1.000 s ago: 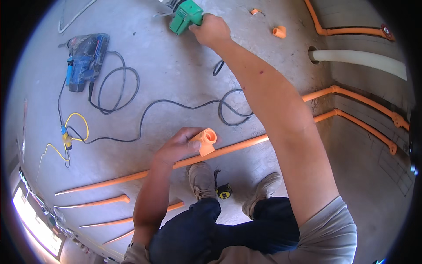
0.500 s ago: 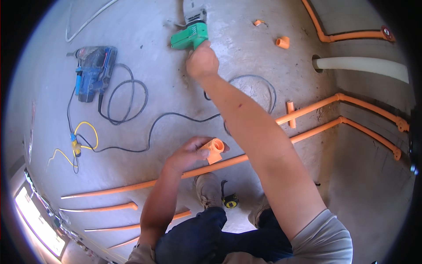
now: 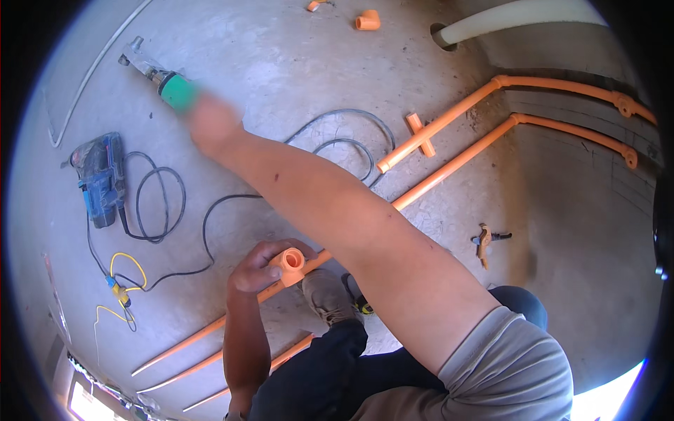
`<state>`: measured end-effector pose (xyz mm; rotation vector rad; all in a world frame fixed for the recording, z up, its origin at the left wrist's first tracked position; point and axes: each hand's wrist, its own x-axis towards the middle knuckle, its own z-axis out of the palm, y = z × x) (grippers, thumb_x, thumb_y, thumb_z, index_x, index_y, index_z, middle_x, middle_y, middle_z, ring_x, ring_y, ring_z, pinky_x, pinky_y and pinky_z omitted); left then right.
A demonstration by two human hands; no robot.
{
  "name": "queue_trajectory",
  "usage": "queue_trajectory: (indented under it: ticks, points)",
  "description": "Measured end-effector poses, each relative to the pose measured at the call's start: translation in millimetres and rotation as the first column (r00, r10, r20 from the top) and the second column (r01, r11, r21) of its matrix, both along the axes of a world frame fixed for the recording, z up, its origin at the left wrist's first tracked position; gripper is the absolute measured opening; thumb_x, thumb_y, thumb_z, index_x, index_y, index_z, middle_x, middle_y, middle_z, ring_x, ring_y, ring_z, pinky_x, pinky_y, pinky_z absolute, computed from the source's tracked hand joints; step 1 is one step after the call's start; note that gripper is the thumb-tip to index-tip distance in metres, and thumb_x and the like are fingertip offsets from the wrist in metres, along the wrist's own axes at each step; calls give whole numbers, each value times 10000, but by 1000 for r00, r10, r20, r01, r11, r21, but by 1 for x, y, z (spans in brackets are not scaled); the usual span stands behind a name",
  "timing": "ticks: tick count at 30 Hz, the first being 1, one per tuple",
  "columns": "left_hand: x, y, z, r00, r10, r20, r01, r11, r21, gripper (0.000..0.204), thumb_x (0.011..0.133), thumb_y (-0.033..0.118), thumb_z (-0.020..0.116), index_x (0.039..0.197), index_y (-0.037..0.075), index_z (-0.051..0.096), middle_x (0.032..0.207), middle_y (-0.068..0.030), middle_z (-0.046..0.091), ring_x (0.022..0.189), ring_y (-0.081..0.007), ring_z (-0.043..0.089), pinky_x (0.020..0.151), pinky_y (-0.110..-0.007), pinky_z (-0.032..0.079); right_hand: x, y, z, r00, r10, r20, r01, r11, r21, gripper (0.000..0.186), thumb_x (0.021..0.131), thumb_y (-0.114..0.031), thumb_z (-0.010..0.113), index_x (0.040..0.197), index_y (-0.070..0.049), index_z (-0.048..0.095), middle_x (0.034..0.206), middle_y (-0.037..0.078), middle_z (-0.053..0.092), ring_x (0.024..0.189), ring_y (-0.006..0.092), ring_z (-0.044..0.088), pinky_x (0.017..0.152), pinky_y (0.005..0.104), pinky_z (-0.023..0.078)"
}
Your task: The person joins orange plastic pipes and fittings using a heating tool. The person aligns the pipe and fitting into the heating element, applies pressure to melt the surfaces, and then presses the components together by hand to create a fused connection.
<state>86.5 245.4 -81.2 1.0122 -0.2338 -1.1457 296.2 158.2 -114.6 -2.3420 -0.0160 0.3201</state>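
My right arm reaches across to the far left. Blurred by motion, my right hand [image 3: 214,125] is closed around the green handle of a pipe fusion welder [image 3: 178,92], whose metal heating end points up and left, close above the floor or resting on it. Nearer to me, my left hand [image 3: 258,266] grips an orange pipe fitting [image 3: 291,272] with its round socket facing up. The fitting is above a long orange pipe [image 3: 414,192] on the floor, which my right forearm partly hides.
A blue rotary hammer [image 3: 102,172] with a looped black cable lies left, near a yellow cable connector [image 3: 121,291]. Loose orange fittings [image 3: 367,20] lie at the far side. Orange pipes [image 3: 449,133] run up the right wall. A brownish hand tool [image 3: 484,245] is at right.
My right hand has swung left with the fusion welder, which now points left. The whole view has turned. My left hand still holds the fitting.
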Motion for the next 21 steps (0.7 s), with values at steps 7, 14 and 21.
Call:
queue_trajectory:
  ticks: [7,14,21]
  points:
    - [-2,-4,-5,996,91,-12,-91,994,-64,717,854,578,673,1194,-53,646,1152,-142,675,1058,-221,630,935,-364,469,-11,-45,18,995,78,54,-78,997,6,437,941,-290,598,1200,54,521,1159,249,615,1050,424,636,932,485,514]
    - [14,-12,16,999,32,31,-16,899,-437,643,850,537,693,1117,-48,667,1114,-181,675,1012,-229,638,890,-372,489,-176,-151,35,926,372,-67,-378,920,-106,475,942,-396,622,1122,29,514,1099,236,560,772,410,679,638,488,567]
    - [30,-61,34,994,106,-42,-110,986,-128,641,848,524,697,1123,-54,663,1094,-145,694,1021,-203,634,886,-340,489,-232,-172,-7,928,318,-191,-368,855,-365,266,873,-151,605,1075,16,563,1089,183,601,818,313,727,662,417,598]
